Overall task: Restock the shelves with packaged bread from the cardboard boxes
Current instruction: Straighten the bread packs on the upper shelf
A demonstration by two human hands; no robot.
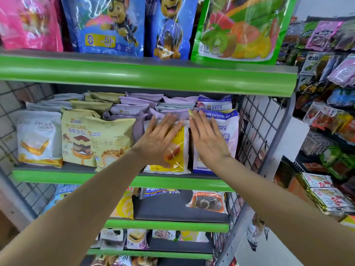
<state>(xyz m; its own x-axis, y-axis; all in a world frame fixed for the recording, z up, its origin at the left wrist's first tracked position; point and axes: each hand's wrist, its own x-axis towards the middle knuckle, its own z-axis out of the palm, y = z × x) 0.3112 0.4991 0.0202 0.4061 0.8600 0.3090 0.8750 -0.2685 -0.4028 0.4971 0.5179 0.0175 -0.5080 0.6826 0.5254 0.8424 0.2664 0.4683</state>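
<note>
- Bright, even store light; soft shadow beneath the green shelf edge (pixel 148 75).
- Glare streaks the glossy bags above it.
- Edges bow, slightly blurred.

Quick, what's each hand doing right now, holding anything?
Left hand: open, flat against the yellow-and-white bread packet, holding nothing.
Right hand: open, flat against the blue-topped white bread packet, holding nothing.

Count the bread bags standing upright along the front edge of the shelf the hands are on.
5: white bag far left, mousse bag, beige walnut bag, yellow bag under the left hand, blue-white bag under the right hand. More lie stacked behind.
</note>
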